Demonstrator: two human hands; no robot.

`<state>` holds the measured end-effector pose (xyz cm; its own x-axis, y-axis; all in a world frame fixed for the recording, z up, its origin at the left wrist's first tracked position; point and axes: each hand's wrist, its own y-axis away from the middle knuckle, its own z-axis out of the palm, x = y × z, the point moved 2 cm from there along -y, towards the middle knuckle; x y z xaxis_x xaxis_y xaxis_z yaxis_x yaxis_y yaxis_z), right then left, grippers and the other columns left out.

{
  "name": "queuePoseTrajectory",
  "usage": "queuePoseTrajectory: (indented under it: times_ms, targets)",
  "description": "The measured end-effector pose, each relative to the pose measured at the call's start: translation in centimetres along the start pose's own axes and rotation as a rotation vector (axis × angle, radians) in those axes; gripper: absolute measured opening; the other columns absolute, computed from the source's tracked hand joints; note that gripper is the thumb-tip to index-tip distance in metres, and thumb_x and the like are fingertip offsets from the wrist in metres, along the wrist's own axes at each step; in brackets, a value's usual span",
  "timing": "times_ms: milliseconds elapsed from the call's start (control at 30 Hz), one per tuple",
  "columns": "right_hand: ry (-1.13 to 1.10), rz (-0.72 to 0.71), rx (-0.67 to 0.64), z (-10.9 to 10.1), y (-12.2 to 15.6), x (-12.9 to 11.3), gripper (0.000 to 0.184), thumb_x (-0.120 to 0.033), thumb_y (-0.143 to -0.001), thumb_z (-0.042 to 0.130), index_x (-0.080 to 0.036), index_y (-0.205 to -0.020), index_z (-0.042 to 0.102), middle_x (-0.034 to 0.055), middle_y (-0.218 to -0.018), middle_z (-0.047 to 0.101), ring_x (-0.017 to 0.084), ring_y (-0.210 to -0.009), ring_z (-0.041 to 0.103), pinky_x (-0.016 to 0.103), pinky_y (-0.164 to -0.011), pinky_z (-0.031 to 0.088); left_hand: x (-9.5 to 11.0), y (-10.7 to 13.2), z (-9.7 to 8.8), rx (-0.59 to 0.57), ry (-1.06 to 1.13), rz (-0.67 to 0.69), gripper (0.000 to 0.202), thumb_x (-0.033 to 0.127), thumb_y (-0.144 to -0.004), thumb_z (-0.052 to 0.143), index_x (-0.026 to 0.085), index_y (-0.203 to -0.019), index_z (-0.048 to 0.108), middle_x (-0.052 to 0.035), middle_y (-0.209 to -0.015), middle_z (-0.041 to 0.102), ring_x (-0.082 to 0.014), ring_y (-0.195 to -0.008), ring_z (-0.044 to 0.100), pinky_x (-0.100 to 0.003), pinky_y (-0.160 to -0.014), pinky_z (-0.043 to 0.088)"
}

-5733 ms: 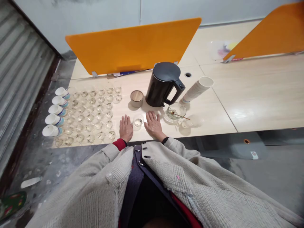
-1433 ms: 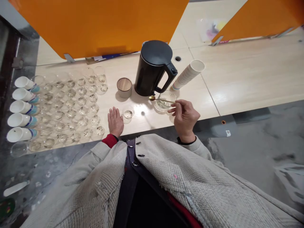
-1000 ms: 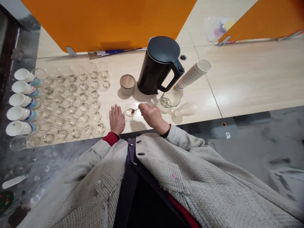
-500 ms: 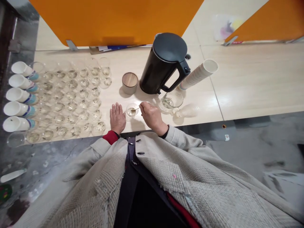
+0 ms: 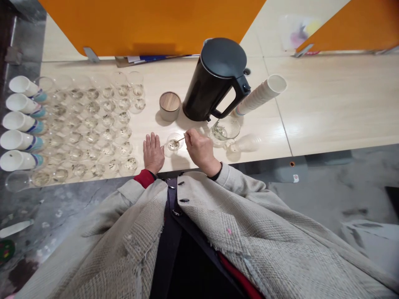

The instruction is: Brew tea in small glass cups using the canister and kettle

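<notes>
My right hand (image 5: 199, 150) pinches a thin brownish stick (image 5: 180, 139), whose lower end dips into a small clear cup (image 5: 173, 143). Dark leaf-like bits lie in the bottom of that cup. Flat on the table just left of the cup rests my left hand (image 5: 153, 152), fingers stretched out, holding nothing. To the right of my right hand is a ribbed glass bowl (image 5: 232, 128) with similar bits in it. A clear stack of cups (image 5: 249, 143) lies on its side near the table's front edge.
Rows of clear cups (image 5: 92, 107) with leafy bits cover the table's left, beside several paper cups (image 5: 19, 141). Behind my hands stand a black kettle (image 5: 202, 89) and a wooden-lidded jar (image 5: 170, 107). A paper cup stack (image 5: 260, 95) leans right of the kettle. An orange partition (image 5: 156, 25) borders the back.
The stick stands a little steeper in the cup, and my right hand has shifted slightly. My left hand stays flat on the table. The whole view has moved slightly.
</notes>
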<state>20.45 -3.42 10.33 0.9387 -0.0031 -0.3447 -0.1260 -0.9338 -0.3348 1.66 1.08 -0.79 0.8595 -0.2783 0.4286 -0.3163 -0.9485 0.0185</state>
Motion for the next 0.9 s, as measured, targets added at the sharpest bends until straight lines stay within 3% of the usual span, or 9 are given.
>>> queuePoseTrajectory:
  times_ms: [500, 900]
  targets:
    - [-0.144, 0.061, -0.073, 0.1, 0.5, 0.2, 0.027, -0.026, -0.112, 0.043, -0.02, -0.092, 0.061, 0.0023, -0.077, 0.069, 0.014, -0.066, 0.061, 0.027, -0.061, 0.035, 0.6, 0.0, -0.6, -0.029, -0.052, -0.005, 0.065, 0.029, -0.106, 0.04, 0.004, -0.165, 0.038, -0.0188, -0.179, 0.023, -0.0357, -0.17, 0.011, -0.058, -0.138, 0.013]
    - [-0.217, -0.034, -0.089, 0.5, 1.4, 0.6, 0.024, -0.021, -0.109, 0.044, -0.021, -0.1, 0.067, 0.0042, -0.09, 0.074, 0.014, -0.074, 0.067, 0.024, -0.066, 0.047, -0.1, -0.1, 0.2, -0.001, -0.027, 0.01, 0.064, 0.029, -0.106, 0.04, 0.008, -0.166, 0.038, -0.0161, -0.179, 0.024, -0.0326, -0.17, 0.009, -0.059, -0.138, 0.013]
